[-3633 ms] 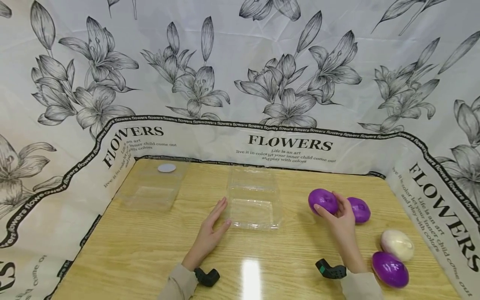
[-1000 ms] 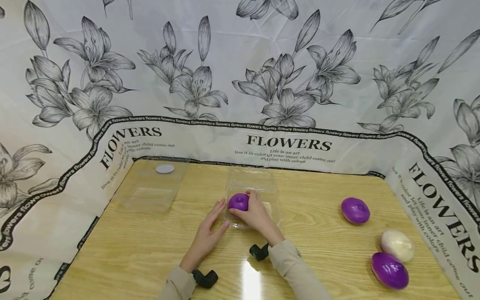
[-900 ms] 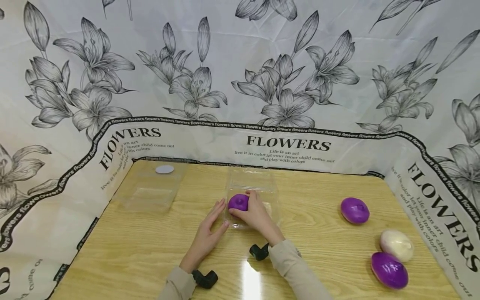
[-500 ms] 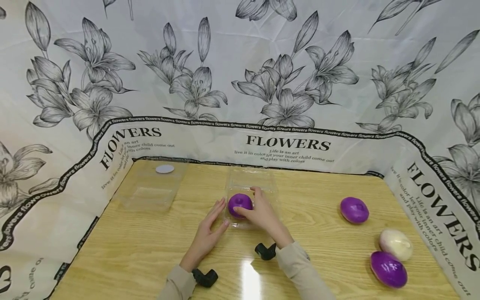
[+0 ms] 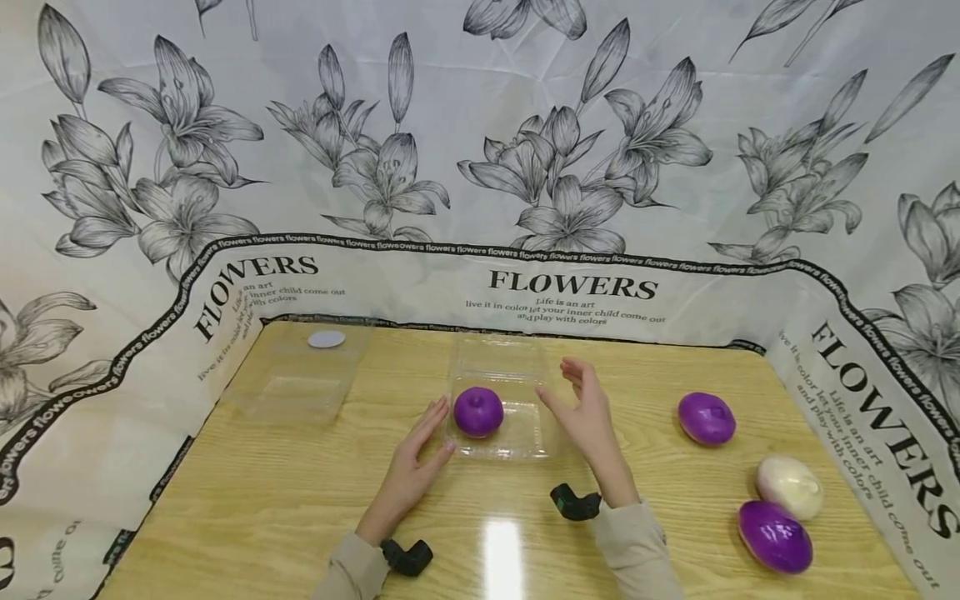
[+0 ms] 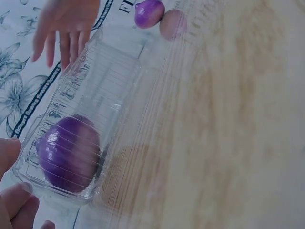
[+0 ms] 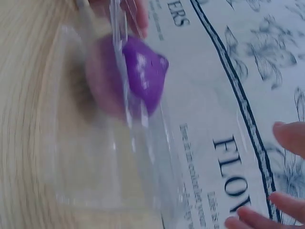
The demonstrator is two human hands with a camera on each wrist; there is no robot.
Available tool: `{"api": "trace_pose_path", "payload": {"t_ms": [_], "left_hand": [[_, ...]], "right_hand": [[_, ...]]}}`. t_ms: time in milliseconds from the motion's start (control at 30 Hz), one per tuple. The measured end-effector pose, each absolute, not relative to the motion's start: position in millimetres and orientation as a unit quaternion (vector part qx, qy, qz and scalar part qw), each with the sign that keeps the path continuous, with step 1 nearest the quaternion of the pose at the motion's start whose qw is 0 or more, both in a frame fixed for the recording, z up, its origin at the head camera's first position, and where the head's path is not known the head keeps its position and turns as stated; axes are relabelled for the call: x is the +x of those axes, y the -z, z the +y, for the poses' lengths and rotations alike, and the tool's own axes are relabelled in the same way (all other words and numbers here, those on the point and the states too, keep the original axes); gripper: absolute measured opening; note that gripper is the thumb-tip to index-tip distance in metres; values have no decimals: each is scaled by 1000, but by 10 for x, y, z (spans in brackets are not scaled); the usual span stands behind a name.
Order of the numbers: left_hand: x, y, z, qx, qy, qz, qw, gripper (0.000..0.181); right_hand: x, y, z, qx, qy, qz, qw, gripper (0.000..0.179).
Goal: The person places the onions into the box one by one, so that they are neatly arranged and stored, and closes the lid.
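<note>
A glossy purple onion-like vegetable (image 5: 478,412) sits in the left part of a clear plastic clamshell box (image 5: 527,429), whose lid (image 5: 498,354) lies folded back. Along the box's left side, my left hand (image 5: 411,471) rests with fingers and thumb extended, touching or nearly touching the rim. My right hand (image 5: 591,417) is raised just right of the box, thumb and fingers spread, holding nothing. The left wrist view shows the purple vegetable (image 6: 71,152) through the ribbed clear wall; the right wrist view has it (image 7: 143,76) too, behind the box's edge.
Another purple vegetable (image 5: 707,418) lies on the wooden table at right. Nearer, a whitish one (image 5: 789,487) touches a further purple one (image 5: 776,537). A second clear container (image 5: 300,396) with a white oval label (image 5: 326,339) stands far left. Flower-printed cloth (image 5: 570,312) walls the table.
The right hand carried a purple vegetable from the right into the box, let go of it, and drew back rightward. My left hand has stayed at the box's left side.
</note>
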State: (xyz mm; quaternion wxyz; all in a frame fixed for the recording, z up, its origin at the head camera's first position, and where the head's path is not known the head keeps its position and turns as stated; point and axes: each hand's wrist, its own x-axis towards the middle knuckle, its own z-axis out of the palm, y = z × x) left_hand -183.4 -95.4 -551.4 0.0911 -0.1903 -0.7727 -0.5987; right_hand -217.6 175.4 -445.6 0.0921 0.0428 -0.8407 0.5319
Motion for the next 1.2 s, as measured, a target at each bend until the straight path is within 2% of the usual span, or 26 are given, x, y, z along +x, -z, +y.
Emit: {"api": "trace_pose_path", "payload": {"t_ms": [267,433,633,767,933,1200], "left_hand": [[-1830,5512,-961,-192,597,-774,89,56],[-1819,5510,-944,-192,598,-773,93,56],[-1799,5506,-945,-188,602,-771,88,56],[-1800,5500,-942,-191,603,-770,87,56],[-1800,5503,-942,-192,601,-771,87,56],[-1799,5497,-937,-190,604,-768,93,55]], "right_hand": [[-2056,4301,2074,12,-594,-770,233,46],[-2047,4271,2303,-13,-590,-749,301,40],[-2036,4430,2600,-70,-584,-718,371,38],[-2070,4620,2824,-119,-554,-726,390,42],[-2140,4881,3087,-186,-544,-729,372,51],[-2146,5024,3227,-242,-520,-746,339,73]]}}
